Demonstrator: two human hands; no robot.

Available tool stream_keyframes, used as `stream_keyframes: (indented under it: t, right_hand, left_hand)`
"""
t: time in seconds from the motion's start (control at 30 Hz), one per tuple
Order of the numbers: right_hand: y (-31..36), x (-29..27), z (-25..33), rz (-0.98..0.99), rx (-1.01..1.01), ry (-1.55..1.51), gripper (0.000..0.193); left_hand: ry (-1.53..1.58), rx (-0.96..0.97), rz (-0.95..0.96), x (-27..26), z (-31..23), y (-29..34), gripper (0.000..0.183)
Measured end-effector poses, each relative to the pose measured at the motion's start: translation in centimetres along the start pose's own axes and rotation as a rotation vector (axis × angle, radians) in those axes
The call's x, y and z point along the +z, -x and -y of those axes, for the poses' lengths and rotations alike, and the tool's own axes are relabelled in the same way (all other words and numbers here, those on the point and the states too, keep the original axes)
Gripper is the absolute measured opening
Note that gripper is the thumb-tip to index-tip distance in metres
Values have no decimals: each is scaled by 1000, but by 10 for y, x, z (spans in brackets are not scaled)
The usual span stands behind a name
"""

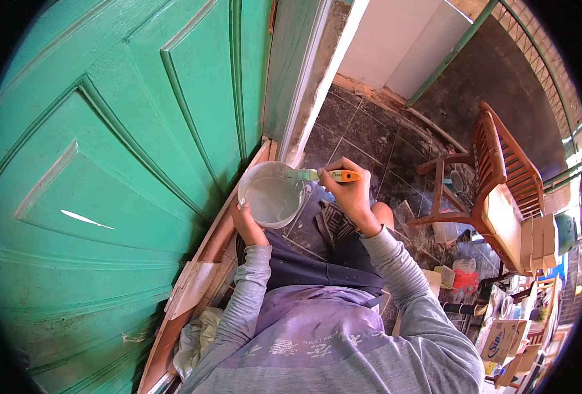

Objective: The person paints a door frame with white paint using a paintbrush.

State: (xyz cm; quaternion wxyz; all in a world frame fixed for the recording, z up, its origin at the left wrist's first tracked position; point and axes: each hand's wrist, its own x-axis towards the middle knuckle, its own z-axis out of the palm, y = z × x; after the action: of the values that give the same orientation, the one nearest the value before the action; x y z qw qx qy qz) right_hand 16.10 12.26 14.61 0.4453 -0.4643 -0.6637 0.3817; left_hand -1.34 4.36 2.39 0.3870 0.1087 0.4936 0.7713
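My left hand [246, 226] grips the side of a translucent plastic tub [249, 180], which holds a pale, milky greenish layer. Between the closed fingers of my right hand [353, 198] is a paintbrush [348, 176] with an orange handle. Its green-coated head points left and lies at the tub's right rim; whether it touches the rim I cannot tell. Close on the left stands a green panelled door [133, 190], with a thin white streak on its surface.
A wooden chair [485, 197] stands on the dark tiled floor [357, 128] to the right. Cartons, including a white box [503, 340], and other clutter lie at lower right. A pale door frame [320, 79] rises ahead; crumpled cloth [196, 338] lies lower left.
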Motion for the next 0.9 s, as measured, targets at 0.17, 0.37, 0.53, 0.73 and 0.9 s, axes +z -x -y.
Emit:
stream_keyframes:
  t: [0.17,0.37,0.53,0.73,0.9]
  right_hand:
    - [2,11,-12,26,-28,66,14]
    - [7,17,-28,-4,33,-7,12]
    - [12,21,-38,-59,80,-151,13]
    - [20,19,-28,-50,124,-69,16]
    - [26,9,-22,22,148,-62,16]
  left_hand:
    - [-80,20,-42,-20,24,-14,53]
    - [-95,66,-42,-21,41,-24,53]
    - [-49,33,-60,-12,38,-23,51]
    - [12,58,-102,2,26,-22,39]
    - [32,93,-90,4,29,-28,39]
